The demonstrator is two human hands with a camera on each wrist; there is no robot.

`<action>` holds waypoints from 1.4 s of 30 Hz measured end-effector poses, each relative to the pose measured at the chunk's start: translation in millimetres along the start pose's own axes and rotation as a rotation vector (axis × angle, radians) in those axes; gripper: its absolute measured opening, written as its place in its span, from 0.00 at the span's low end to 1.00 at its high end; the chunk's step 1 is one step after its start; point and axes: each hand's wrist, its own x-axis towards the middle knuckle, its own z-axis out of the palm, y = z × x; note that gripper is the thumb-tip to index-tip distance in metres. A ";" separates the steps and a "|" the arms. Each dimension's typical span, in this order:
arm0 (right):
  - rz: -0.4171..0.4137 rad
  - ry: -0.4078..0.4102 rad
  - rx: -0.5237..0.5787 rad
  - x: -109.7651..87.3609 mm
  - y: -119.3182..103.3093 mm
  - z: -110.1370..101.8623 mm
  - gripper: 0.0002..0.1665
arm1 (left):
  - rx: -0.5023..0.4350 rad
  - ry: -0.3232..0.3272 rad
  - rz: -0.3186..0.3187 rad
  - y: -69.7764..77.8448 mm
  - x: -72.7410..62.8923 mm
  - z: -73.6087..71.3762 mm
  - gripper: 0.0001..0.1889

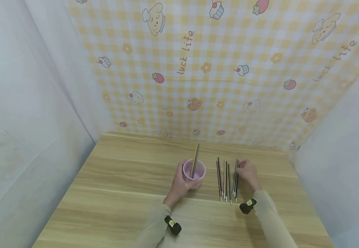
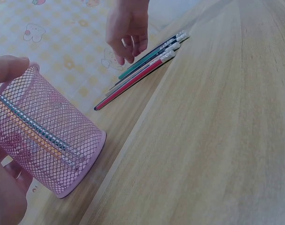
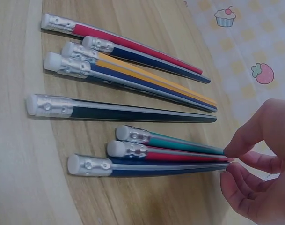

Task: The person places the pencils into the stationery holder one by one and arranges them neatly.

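Round pink mesh cup point(image 2: 58, 122): left hand point(image 1: 180, 182) is gripping it.
Slim striped pencils point(image 3: 142, 113): lying on tabletop point(image 1: 120, 203).
Right hand point(image 1: 249, 174): hovering narrowly around pencil tips; pinch unclear.
Pencil handling: likely rolling, light, stiff; mid-shaft suiting fingertips.

Eight striped pencils point(image 3: 142, 115) on a wood-grain table point(image 1: 105, 172)

Ten pencils point(image 3: 142, 114), one cup point(image 2: 62, 112)

By the head view, you have eight of them on one worktop point(image 1: 111, 206), at three o'clock from the cup, and two inside it. You have two hands: one left hand point(image 1: 179, 184) at eight o'clock, one right hand point(image 1: 249, 173) at three. You wear two black wrist devices point(image 1: 173, 226).
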 end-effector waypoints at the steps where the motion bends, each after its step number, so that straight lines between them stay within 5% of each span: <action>1: 0.004 -0.002 -0.006 -0.2 0.4 1.0 0.27 | 0.002 0.001 0.001 0.0 0.0 0.1 0.48; 14: 0.028 -0.007 -0.011 1.7 7.3 8.1 0.28 | -0.009 0.012 0.004 -1.3 1.6 1.0 0.47; 19: 0.029 -0.021 -0.016 3.3 4.8 6.2 0.08 | -0.004 0.017 0.010 -0.4 1.4 0.7 0.47; 28: 0.039 -0.079 0.007 4.2 3.9 4.6 0.20 | 0.013 0.008 0.013 -0.3 0.8 0.8 0.47; 35: 0.061 -0.095 0.035 3.0 6.7 -4.1 0.22 | 0.038 0.032 0.006 -30.9 8.2 4.9 0.50; 42: 0.064 -0.040 0.054 1.4 1.8 -18.5 0.15 | 0.023 0.047 0.020 -35.2 7.5 4.5 0.49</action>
